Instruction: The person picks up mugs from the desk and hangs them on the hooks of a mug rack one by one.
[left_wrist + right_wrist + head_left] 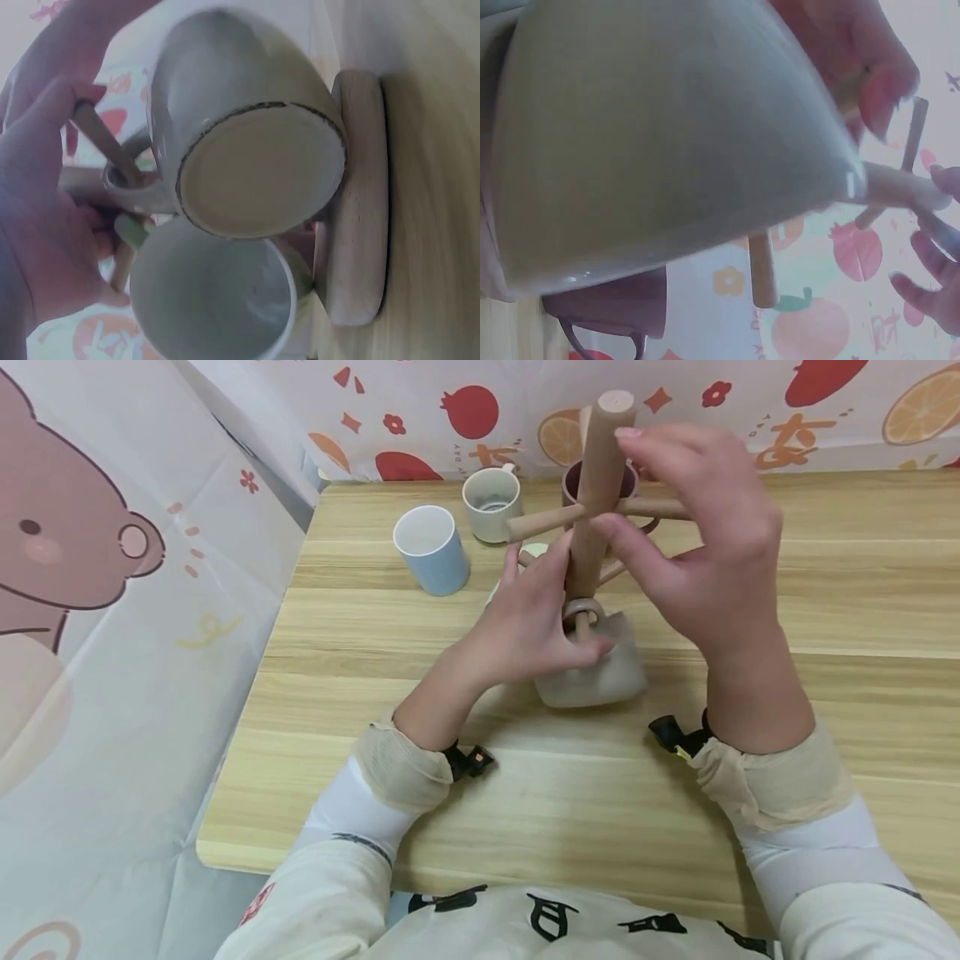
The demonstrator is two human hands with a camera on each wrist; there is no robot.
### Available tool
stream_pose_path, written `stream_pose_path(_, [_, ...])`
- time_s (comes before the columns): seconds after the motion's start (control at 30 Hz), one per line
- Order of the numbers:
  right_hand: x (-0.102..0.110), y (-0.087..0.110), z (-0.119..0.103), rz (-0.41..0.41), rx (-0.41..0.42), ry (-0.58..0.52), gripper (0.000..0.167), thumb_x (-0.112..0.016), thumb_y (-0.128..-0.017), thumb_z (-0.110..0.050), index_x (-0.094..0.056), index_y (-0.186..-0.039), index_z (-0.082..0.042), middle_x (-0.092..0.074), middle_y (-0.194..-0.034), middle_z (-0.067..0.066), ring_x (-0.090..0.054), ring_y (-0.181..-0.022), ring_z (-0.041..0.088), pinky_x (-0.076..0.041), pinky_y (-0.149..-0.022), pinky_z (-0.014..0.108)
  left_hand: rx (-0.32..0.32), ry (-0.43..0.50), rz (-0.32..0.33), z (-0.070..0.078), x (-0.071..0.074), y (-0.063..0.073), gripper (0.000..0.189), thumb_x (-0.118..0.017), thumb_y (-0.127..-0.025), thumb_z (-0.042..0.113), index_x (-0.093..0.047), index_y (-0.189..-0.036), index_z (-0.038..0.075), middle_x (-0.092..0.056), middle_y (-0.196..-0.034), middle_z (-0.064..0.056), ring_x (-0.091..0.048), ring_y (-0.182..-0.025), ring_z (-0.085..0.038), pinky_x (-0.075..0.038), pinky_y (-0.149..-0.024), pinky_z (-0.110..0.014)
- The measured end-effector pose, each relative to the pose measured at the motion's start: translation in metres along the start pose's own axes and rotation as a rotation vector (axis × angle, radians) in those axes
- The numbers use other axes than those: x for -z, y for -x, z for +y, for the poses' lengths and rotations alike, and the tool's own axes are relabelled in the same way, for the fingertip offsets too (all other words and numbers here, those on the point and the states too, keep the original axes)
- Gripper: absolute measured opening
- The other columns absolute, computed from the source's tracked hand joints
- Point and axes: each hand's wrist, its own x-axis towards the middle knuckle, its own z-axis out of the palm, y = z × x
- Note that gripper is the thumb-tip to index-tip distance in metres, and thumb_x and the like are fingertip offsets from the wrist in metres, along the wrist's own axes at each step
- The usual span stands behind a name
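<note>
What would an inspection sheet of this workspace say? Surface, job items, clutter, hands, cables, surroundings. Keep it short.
Surface: light wood-grain table; no spill seen.
Job items: wooden mug stand upright; beige-grey mug hung by its handle on a near peg; pale green mug appears hung on another.
Clutter: blue cup, cream mug and maroon mug standing on the table, off the stand.
Left hand: fingers round the stand's post, thumb by the near peg.
Right hand: thumb and forefinger on the upper post.
Cables: nothing seen.
Surroundings: fruit-print cloth behind; bear-print sheet at left.
</note>
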Motion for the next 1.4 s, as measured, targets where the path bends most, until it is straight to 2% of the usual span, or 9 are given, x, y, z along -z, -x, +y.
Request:
stream_pose_path(0.1, [0.003,-0.003,0.002,-0.027,-0.110,-0.129,0.045,-0.080,-0.079,-0.009,-0.064,-0.119,0.005,-0.069,-0.113,0.010,-0.064,-0.099,0.027,-0.053,-0.091,0.036,-0.025,0.026,-0.033,-0.006,0.003,-0.001,0.095,-0.077,-0.070,0.051,-0.032,-0.145,0.015,-0.058,-0.122,0.010,-0.051,-0.115,0.002,0.009,-0.120,-0.042])
stream_pose_path(0.17, [0.005,-0.005,0.003,-0.081,-0.149,-0.171,0.049,-0.077,-0.082,-0.010,-0.059,-0.125,0.006,-0.068,-0.118,0.010,-0.066,-0.101,0.024,-0.054,-0.090,0.034,-0.040,0.040,-0.052,-0.009,0.005,-0.002,0.095,-0.077,-0.071,0.050,-0.031,-0.147,0.014,-0.056,-0.126,0.009,-0.049,-0.120,0.003,0.012,-0.119,-0.038])
stream_pose_path(0.23, [0.007,-0.006,0.005,-0.138,-0.150,-0.190,0.051,-0.071,-0.086,-0.011,-0.054,-0.131,0.006,-0.067,-0.120,0.010,-0.066,-0.104,0.022,-0.054,-0.090,0.032,-0.056,0.046,-0.066,-0.011,0.006,-0.002,0.095,-0.076,-0.071,0.049,-0.031,-0.147,0.014,-0.054,-0.131,0.008,-0.048,-0.123,0.003,0.013,-0.119,-0.037])
stream_pose_path(0.37, [0.008,-0.007,0.009,-0.210,-0.086,-0.210,0.049,-0.062,-0.092,-0.012,-0.050,-0.136,0.005,-0.067,-0.123,0.011,-0.066,-0.109,0.021,-0.054,-0.092,0.033,-0.079,0.052,-0.083,-0.013,0.008,-0.003,0.095,-0.076,-0.072,0.048,-0.031,-0.147,0.012,-0.053,-0.135,0.005,-0.046,-0.127,0.001,0.014,-0.119,-0.037])
stream_pose_path(0.63, [0.006,-0.009,0.012,-0.219,-0.065,-0.245,0.050,-0.062,-0.092,-0.011,-0.050,-0.136,0.006,-0.066,-0.125,0.014,-0.065,-0.113,0.024,-0.049,-0.100,0.038,-0.074,0.056,-0.095,-0.014,0.010,-0.004,0.095,-0.077,-0.072,0.045,-0.030,-0.147,0.012,-0.055,-0.134,0.006,-0.045,-0.129,0.002,0.017,-0.117,-0.033])
stream_pose_path(0.87, [0.004,-0.007,0.013,-0.213,-0.177,-0.270,0.050,-0.067,-0.088,-0.014,-0.057,-0.133,0.004,-0.066,-0.128,0.010,-0.062,-0.119,0.021,-0.046,-0.105,0.039,-0.086,0.044,-0.092,-0.015,0.013,-0.004,0.096,-0.078,-0.070,0.044,-0.030,-0.147,0.012,-0.058,-0.129,0.006,-0.047,-0.125,0.001,0.018,-0.117,-0.033])
stream_pose_path(1.1, [-0.001,-0.007,0.012,-0.222,-0.187,-0.335,0.051,-0.066,-0.089,-0.016,-0.055,-0.134,0.007,-0.064,-0.129,0.013,-0.058,-0.122,0.021,-0.039,-0.111,0.041,-0.110,0.087,-0.116,-0.017,0.016,-0.003,0.093,-0.078,-0.073,0.043,-0.030,-0.146,0.012,-0.060,-0.126,0.007,-0.050,-0.121,0.002,0.020,-0.116,-0.029])
stream_pose_path(1.27, [-0.005,-0.006,0.012,-0.226,-0.181,-0.351,0.050,-0.063,-0.090,-0.015,-0.053,-0.134,0.008,-0.063,-0.130,0.014,-0.057,-0.122,0.022,-0.039,-0.111,0.042,-0.028,0.158,-0.092,-0.013,0.017,-0.003,0.089,-0.075,-0.078,0.054,-0.034,-0.148,0.018,-0.061,-0.129,0.010,-0.050,-0.122,0.005,0.018,-0.116,-0.027])
stream_pose_path(1.4, [-0.008,-0.005,0.013,-0.231,-0.154,-0.321,0.048,-0.062,-0.091,-0.018,-0.056,-0.131,0.009,-0.064,-0.127,0.013,-0.058,-0.119,0.021,-0.041,-0.109,0.041,0.083,0.191,-0.006,-0.003,0.012,-0.006,0.066,-0.068,-0.087,0.050,-0.046,-0.141,0.020,-0.067,-0.122,0.009,-0.055,-0.118,0.003,0.015,-0.117,-0.027])
